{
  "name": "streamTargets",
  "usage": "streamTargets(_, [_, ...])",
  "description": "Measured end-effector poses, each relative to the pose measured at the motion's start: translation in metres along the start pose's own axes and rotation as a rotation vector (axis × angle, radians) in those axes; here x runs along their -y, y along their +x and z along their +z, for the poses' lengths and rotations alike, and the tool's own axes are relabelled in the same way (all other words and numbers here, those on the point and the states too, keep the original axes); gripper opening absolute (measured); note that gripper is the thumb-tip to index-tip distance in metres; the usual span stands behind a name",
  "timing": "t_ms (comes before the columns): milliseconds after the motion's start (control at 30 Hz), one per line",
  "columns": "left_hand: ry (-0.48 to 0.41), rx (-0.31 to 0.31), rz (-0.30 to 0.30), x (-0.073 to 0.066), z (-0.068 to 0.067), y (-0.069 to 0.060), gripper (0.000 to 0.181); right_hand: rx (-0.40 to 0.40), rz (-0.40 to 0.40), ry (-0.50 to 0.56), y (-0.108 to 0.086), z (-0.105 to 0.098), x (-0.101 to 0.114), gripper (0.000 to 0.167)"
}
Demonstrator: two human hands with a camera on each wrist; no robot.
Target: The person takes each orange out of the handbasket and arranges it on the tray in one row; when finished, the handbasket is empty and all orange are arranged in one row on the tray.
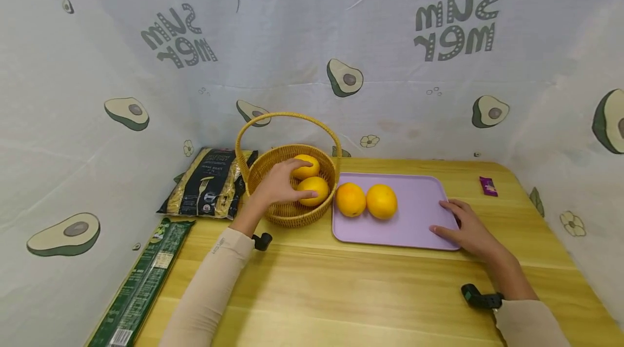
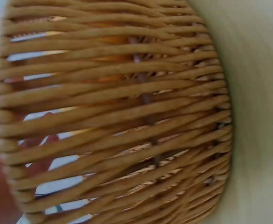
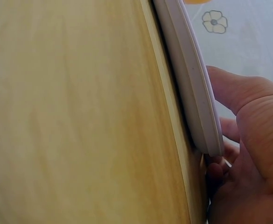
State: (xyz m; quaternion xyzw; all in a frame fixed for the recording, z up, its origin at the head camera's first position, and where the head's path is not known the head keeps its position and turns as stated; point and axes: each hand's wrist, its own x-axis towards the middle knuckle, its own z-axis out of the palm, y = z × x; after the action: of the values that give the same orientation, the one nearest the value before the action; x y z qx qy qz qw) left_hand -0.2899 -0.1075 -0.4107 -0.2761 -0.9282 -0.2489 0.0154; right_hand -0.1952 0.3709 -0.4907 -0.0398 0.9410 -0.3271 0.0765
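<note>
My left hand (image 1: 280,182) reaches into a woven basket (image 1: 292,222) with a tall handle, its thumb and fingers spread apart. The thumb touches or nearly touches the front orange (image 1: 317,187); the fingers lie over the rear orange (image 1: 309,168). In the left wrist view the basket's wall (image 2: 113,102) hides most of that hand. My right hand (image 1: 470,230) holds the right edge of a lilac tray (image 1: 414,230). In the right wrist view the thumb lies over the tray's rim (image 3: 192,79), other fingers curled by its corner. Two oranges (image 1: 382,201) sit side by side at the tray's left.
A black pasta bag (image 1: 209,184) lies left of the basket. Nearer to me, a long green packet (image 1: 141,282) runs along the left edge of the wooden table (image 1: 351,293). A small purple wrapped snack (image 1: 488,186) lies beyond the tray on the right. A printed curtain encloses the back and sides.
</note>
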Motion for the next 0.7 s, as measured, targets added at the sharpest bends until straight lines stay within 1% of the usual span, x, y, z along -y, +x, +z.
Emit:
streamTargets(67, [-0.024,0.05,0.01,0.005,0.003,0.002,0.08,0.002,-0.001,-0.001,0.001,0.0,0.001,0.093])
streamTargets(133, [-0.035,0.097,0.038,0.01,0.007,0.003,0.079,0.004,-0.002,0.0,0.001,0.0,0.002,0.094])
streamTargets(200, [-0.033,0.129,0.064,0.013,0.011,0.004,0.078,0.008,0.0,0.001,0.0,0.0,0.003,0.094])
streamTargets(267, [-0.025,0.148,0.079,0.016,0.015,0.005,0.077,0.008,0.001,0.002,0.0,-0.001,0.004,0.094])
streamTargets(333, [-0.023,0.155,0.073,0.017,0.019,0.004,0.074,0.008,0.003,-0.001,0.0,-0.001,0.004,0.094])
streamTargets(400, [-0.029,0.159,0.045,0.018,0.022,0.004,0.072,0.006,0.002,-0.003,-0.001,-0.001,0.005,0.094])
streamTargets(500, [-0.071,0.158,0.001,0.018,0.024,0.002,0.069,0.003,0.0,-0.003,-0.001,-0.001,0.006,0.093])
streamTargets(567, [-0.099,0.153,-0.018,0.019,0.024,0.001,0.068,0.0,0.001,-0.002,-0.001,-0.001,0.007,0.093])
streamTargets(700, [-0.139,0.135,-0.012,0.02,0.024,0.0,0.071,-0.003,0.008,-0.002,-0.001,-0.001,0.007,0.094])
